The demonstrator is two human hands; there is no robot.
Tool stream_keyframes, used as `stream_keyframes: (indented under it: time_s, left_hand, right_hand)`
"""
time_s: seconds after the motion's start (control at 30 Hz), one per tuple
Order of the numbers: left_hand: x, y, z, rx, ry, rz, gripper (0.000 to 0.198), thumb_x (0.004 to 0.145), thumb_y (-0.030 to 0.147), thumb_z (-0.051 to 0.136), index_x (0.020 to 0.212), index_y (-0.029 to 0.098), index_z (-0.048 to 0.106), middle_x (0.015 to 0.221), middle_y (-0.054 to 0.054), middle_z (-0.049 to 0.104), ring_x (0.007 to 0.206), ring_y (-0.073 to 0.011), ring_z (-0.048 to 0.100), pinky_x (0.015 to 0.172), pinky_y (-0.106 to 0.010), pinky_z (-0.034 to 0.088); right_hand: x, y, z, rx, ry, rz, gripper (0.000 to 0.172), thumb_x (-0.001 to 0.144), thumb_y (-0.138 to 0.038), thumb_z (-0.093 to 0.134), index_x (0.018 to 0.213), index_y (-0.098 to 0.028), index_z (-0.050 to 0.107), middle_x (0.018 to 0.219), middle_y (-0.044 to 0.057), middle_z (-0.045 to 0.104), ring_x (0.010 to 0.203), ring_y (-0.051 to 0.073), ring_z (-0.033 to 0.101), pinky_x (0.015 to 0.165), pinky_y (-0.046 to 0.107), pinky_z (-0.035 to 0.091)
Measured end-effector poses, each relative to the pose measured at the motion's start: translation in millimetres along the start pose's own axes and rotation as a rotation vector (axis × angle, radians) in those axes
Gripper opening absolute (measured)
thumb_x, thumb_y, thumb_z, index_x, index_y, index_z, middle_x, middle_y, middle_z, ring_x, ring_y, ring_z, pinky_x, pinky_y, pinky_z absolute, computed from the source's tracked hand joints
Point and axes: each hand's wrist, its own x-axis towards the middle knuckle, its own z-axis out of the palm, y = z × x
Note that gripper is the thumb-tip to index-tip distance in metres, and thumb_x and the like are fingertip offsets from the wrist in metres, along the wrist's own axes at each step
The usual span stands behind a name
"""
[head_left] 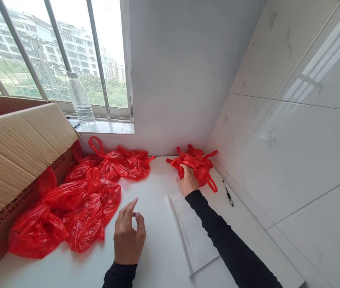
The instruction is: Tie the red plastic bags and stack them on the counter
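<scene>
My right hand point(188, 181) reaches to a small heap of crumpled red plastic bags point(201, 164) by the wall corner. Its fingers are bent around one of those bags and partly hidden by the red film. My left hand point(130, 231) hovers over the white table with fingers half curled, the thumb apart from them and nothing held. Left of it lies a knotted red plastic bag point(87, 212), bulging with contents I cannot make out. Below my right wrist, a notebook point(198, 236) lies open at a mostly blank page.
Several more tied red bags point(134, 163) lie along the back wall and against a cardboard box point(22, 144) at the left. A water bottle point(80, 100) stands on the sill by the barred window. A black pen point(229, 195) rests near the tiled wall on the right.
</scene>
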Motion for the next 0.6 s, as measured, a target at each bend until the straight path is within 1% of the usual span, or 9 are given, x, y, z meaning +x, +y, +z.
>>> stream_keyframes:
  time_s: [0.07, 0.17, 0.23, 0.3, 0.4, 0.47, 0.5, 0.53, 0.6]
  left_hand:
    - [-1, 1, -1.5, -0.054, -0.033, -0.031, 0.038, 0.093, 0.020, 0.047, 0.129, 0.020, 0.059, 0.113, -0.011, 0.064, 0.086, -0.0207, 0.066, 0.078, -0.035, 0.055]
    - [-3, 1, -3.6, -0.187, -0.083, -0.152, 0.038, 0.092, 0.025, 0.048, 0.128, 0.021, 0.059, 0.115, -0.011, 0.061, 0.088, -0.0207, 0.066, 0.058, -0.029, 0.052]
    - [-2, 0, -4.6, -0.309, -0.112, -0.279, 0.036, 0.090, 0.028, 0.052, 0.123, 0.021, 0.061, 0.112, -0.009, 0.061, 0.086, -0.0209, 0.065, 0.058, -0.029, 0.053]
    - [1, 0, -5.6, -0.489, -0.167, -0.467, 0.034, 0.087, 0.033, 0.056, 0.118, 0.021, 0.063, 0.105, -0.008, 0.062, 0.082, -0.0206, 0.065, 0.066, -0.034, 0.056]
    - [4, 6, -7.8, -0.909, -0.341, -0.831, 0.042, 0.086, 0.041, 0.060, 0.121, 0.018, 0.059, 0.100, -0.008, 0.064, 0.082, -0.0235, 0.066, 0.070, -0.042, 0.059]
    - [5, 13, -9.4, -1.216, -0.454, -1.045, 0.050, 0.087, 0.048, 0.059, 0.127, 0.018, 0.054, 0.108, -0.012, 0.065, 0.092, -0.0279, 0.068, 0.074, -0.047, 0.060]
    - [6, 16, -10.0, -1.342, -0.484, -1.112, 0.052, 0.088, 0.050, 0.058, 0.129, 0.019, 0.053, 0.112, -0.013, 0.066, 0.097, -0.0297, 0.068, 0.078, -0.049, 0.060]
    - [5, 19, -10.3, -1.436, -0.481, -1.151, 0.052, 0.088, 0.051, 0.058, 0.129, 0.019, 0.053, 0.115, -0.014, 0.066, 0.101, -0.0305, 0.067, 0.081, -0.050, 0.059]
    - [4, 21, -10.3, -1.520, -0.383, -1.146, 0.048, 0.086, 0.049, 0.062, 0.123, 0.018, 0.058, 0.114, -0.013, 0.068, 0.102, -0.0298, 0.068, 0.084, -0.045, 0.058]
  right_hand:
    - [22, 0, 8, -0.036, 0.014, 0.025, 0.059, 0.076, -0.011, 0.064, 0.134, -0.018, 0.053, 0.125, 0.019, 0.063, 0.095, 0.029, 0.068, 0.084, 0.043, 0.052]
    - [44, -3, 12, -0.038, 0.029, 0.026, 0.047, 0.076, -0.007, 0.061, 0.122, -0.016, 0.063, 0.102, 0.016, 0.072, 0.094, 0.031, 0.070, 0.084, 0.044, 0.052]
    - [50, -8, 5, -0.008, 0.052, -0.015, 0.034, 0.081, -0.010, 0.055, 0.112, -0.017, 0.067, 0.101, 0.014, 0.073, 0.096, 0.029, 0.069, 0.088, 0.043, 0.051]
    - [47, -16, -6, 0.045, 0.066, -0.072, 0.028, 0.086, -0.015, 0.049, 0.108, -0.017, 0.067, 0.104, 0.012, 0.073, 0.098, 0.026, 0.068, 0.090, 0.041, 0.051]
    - [15, -35, -21, 0.183, 0.025, -0.155, 0.029, 0.092, -0.026, 0.043, 0.110, -0.018, 0.065, 0.105, 0.009, 0.073, 0.092, 0.021, 0.069, 0.083, 0.034, 0.056]
    - [-22, -47, -27, 0.391, -0.093, -0.182, 0.031, 0.095, -0.034, 0.045, 0.114, -0.018, 0.062, 0.106, 0.008, 0.073, 0.087, 0.020, 0.069, 0.073, 0.031, 0.058]
    - [-42, -51, -29, 0.510, -0.191, -0.177, 0.032, 0.095, -0.039, 0.048, 0.116, -0.019, 0.062, 0.105, 0.009, 0.072, 0.084, 0.020, 0.069, 0.067, 0.030, 0.058]
    - [-61, -53, -30, 0.589, -0.299, -0.163, 0.033, 0.094, -0.042, 0.051, 0.116, -0.019, 0.062, 0.103, 0.008, 0.072, 0.081, 0.019, 0.069, 0.064, 0.029, 0.058]
    - [-93, -50, -29, 0.687, -0.420, -0.105, 0.036, 0.093, -0.047, 0.056, 0.115, -0.020, 0.062, 0.095, 0.007, 0.071, 0.072, 0.018, 0.067, 0.060, 0.029, 0.057]
